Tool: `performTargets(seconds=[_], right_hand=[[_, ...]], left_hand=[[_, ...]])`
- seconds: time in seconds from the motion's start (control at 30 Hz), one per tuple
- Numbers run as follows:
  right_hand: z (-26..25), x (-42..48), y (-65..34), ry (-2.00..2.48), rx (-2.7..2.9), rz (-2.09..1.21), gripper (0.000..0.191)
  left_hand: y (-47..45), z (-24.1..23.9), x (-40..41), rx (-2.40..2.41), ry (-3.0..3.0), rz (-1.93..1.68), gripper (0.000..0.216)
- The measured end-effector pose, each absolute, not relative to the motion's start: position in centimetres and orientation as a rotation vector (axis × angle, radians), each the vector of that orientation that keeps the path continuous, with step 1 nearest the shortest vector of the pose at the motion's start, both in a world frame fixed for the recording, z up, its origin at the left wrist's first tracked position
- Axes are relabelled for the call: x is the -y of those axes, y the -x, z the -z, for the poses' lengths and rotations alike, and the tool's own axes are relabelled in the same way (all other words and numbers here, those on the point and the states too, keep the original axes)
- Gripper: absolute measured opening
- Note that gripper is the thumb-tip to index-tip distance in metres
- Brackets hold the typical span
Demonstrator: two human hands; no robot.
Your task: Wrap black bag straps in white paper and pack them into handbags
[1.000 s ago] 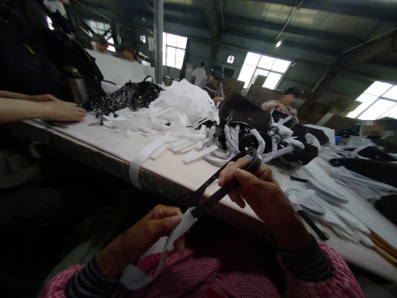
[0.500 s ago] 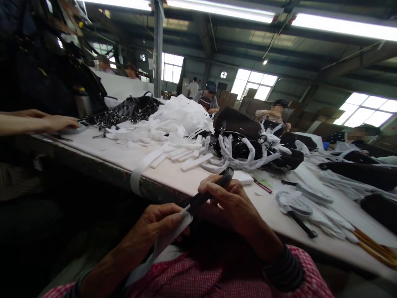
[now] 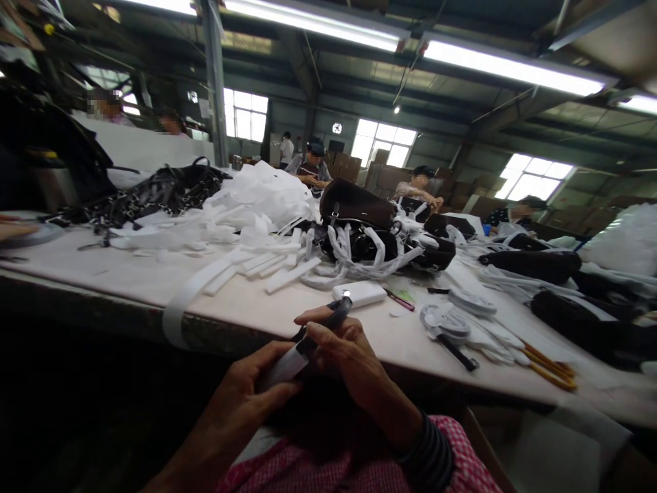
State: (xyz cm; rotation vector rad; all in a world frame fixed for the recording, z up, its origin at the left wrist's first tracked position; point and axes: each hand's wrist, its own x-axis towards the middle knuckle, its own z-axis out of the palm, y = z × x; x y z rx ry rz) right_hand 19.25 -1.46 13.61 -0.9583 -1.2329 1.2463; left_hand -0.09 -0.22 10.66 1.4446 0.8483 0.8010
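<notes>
Between both hands [image 3: 308,363], black strap [image 3: 328,320] pinched

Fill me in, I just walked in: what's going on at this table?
A person's right hand grips a black strap, while the left hand pinches a white strip against its lower end, in front of the table edge. On the table lie loose white strips and dark handbags with white-wrapped handles. Other people work farther along.
</notes>
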Motion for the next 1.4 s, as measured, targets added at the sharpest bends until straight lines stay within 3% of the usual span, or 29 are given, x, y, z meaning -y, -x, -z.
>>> performTargets(seconds=[0.07, 0.23, 0.33, 0.47, 0.57, 1.0, 1.23, 1.4], right_hand=[[-12.8, 1.3, -19.7, 0.929, 1.240, -1.304, 0.045], [-9.7, 0.6, -20.1, 0.727, 0.920, -1.684, 0.066], [-8.6, 0.5, -19.7, 0.556, 0.687, -1.844, 0.057], [-10.0, 0.5, -19.3, 0.549, 0.623, -1.728, 0.035], [-12.2, 0.5, -19.2, 0.669, 0.732, -1.580, 0.030], [-14.9, 1.2, -18.9, 0.913, 1.177, -1.181, 0.027], [-14.4, 2.0, -18.0, 0.971, 1.242, -1.219, 0.028], [-11.8, 1.6, -18.7, 0.848, 1.218, -1.453, 0.048]], left_hand=[[0.1, -11.0, 0.3, -0.910, -1.487, -0.841, 0.039], [2.5, -12.3, 1.4, -0.923, -1.556, -0.814, 0.048], [4.0, -12.2, 2.1, -0.929, -1.549, -0.807, 0.048], [4.7, -11.1, 2.3, -1.035, -1.489, -0.808, 0.040], [4.4, -10.4, 2.0, -1.018, -1.459, -0.730, 0.034], [2.7, -11.1, 0.4, -0.905, -1.520, -0.765, 0.031], [1.2, -11.8, -0.7, -0.855, -1.538, -0.711, 0.028], [1.4, -12.7, 0.1, -0.888, -1.616, -0.713, 0.031]])
